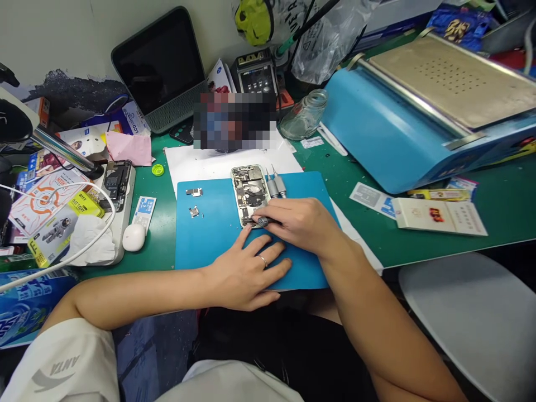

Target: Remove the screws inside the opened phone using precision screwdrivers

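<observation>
An opened smartphone [253,190] with its inner parts bare lies on a blue mat [209,240]. My right hand [304,220] grips a small dark grey screwdriver [263,221] over the phone's lower right corner; its tip cannot be made out. Fingers spread, my left hand [247,273] rests on the mat, one fingertip at the phone's bottom edge. Two more screwdrivers [276,185] with grey handles lie along the phone's right side, tips pointing away from me. To the left on the mat are a small dark-and-silver part [194,192] and a loose metal part [194,211].
A white earbud case [134,238] and another opened phone [116,184] are at left, near a white cable [106,223]. A glass jar [305,114] stands behind the mat. The blue machine [368,134] fills the right back, with a white booklet [439,216] before it.
</observation>
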`<control>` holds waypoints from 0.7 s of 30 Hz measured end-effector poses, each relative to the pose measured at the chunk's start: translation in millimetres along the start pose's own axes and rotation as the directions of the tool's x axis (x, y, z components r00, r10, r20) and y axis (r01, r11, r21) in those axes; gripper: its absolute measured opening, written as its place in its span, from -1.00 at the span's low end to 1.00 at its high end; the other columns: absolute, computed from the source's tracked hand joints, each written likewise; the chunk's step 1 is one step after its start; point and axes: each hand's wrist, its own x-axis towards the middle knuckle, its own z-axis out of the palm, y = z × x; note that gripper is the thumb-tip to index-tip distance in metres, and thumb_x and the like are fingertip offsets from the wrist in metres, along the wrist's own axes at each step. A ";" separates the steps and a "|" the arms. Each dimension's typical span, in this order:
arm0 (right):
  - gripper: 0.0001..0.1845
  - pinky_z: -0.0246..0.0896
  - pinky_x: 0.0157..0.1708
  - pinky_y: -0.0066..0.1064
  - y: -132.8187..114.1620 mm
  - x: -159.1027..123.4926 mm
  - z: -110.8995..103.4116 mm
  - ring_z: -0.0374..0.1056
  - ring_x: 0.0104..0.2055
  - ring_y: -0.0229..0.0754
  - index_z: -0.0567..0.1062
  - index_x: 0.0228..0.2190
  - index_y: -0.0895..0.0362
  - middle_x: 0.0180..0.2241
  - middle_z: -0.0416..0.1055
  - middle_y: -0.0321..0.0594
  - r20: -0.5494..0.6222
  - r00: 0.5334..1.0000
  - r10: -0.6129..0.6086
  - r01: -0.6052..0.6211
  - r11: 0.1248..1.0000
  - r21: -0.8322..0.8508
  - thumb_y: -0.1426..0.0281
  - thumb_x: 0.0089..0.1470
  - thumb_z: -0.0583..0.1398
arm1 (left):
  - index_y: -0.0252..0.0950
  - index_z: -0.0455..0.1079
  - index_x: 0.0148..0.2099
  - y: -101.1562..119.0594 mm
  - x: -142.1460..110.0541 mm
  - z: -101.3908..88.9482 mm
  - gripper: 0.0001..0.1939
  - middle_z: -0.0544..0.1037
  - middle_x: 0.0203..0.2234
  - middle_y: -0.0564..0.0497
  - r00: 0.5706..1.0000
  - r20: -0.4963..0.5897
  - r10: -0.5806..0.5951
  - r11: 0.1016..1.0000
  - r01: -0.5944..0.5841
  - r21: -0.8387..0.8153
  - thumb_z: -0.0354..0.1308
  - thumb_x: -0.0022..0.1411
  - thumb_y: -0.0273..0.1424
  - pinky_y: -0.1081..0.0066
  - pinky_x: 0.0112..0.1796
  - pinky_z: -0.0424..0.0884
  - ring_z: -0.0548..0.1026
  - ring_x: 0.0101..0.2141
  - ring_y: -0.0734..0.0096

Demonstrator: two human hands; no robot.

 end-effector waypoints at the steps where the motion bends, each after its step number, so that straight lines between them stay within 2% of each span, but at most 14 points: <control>1: -0.80 0.14 -0.48 -0.41 -0.2 0.2 -0.2 0.42 -0.44 -0.25 0.60 -0.28 0.14 -0.47 0.51 -0.30 -0.029 1.000 0.005 -0.005 1.000 -0.005 0.58 0.15 0.18 | -0.43 0.28 0.30 -0.2 -0.2 0.3 -0.43 0.35 0.23 -0.34 1.000 -0.002 0.000 1.000 0.000 -0.001 0.00 0.44 -0.14 -0.34 0.24 0.07 0.29 0.19 -0.18; 4: -0.77 0.19 -0.46 -0.41 -0.8 1.0 -1.5 0.45 -0.43 -0.24 0.61 -0.26 0.15 -0.44 0.56 -0.28 -0.133 0.989 0.061 -0.065 0.998 -0.028 0.60 0.12 0.18 | -0.43 0.28 0.30 -0.4 -0.6 0.7 -0.43 0.34 0.24 -0.34 1.000 -0.011 0.002 1.000 -0.002 0.000 0.00 0.44 -0.14 -0.32 0.22 0.10 0.29 0.19 -0.17; 8: -0.79 0.25 -0.43 -0.42 0.8 1.5 -0.4 0.51 -0.37 -0.21 0.63 -0.26 0.13 -0.37 0.61 -0.27 -0.219 0.947 0.235 -0.247 0.969 -0.029 0.58 0.12 0.21 | -0.42 0.28 0.30 0.1 -0.8 -1.1 -0.45 0.32 0.25 -0.32 1.000 0.003 0.003 1.000 -0.003 0.005 0.00 0.45 -0.15 -0.32 0.21 0.13 0.27 0.20 -0.18; 13: -0.86 0.23 -0.43 -0.38 5.4 0.7 4.1 0.55 -0.31 -0.15 0.63 -0.28 0.09 -0.28 0.64 -0.26 -0.146 0.906 0.398 -0.409 0.911 -0.057 0.48 0.16 0.24 | -0.42 0.28 0.29 0.0 -0.3 -3.3 -0.45 0.31 0.26 -0.31 1.000 0.013 -0.003 1.000 0.003 0.004 -0.01 0.45 -0.15 -0.32 0.21 0.13 0.27 0.20 -0.17; 21: -0.88 0.12 -0.43 -0.36 3.1 3.2 3.4 0.50 -0.33 -0.13 0.60 -0.28 0.09 -0.30 0.61 -0.23 -0.055 0.839 0.541 -0.543 0.839 -0.036 0.42 0.17 0.23 | -0.42 0.29 0.29 -0.3 -0.1 -4.2 -0.45 0.32 0.25 -0.33 1.000 0.018 -0.001 1.000 0.001 0.004 0.00 0.44 -0.15 -0.31 0.20 0.14 0.27 0.20 -0.16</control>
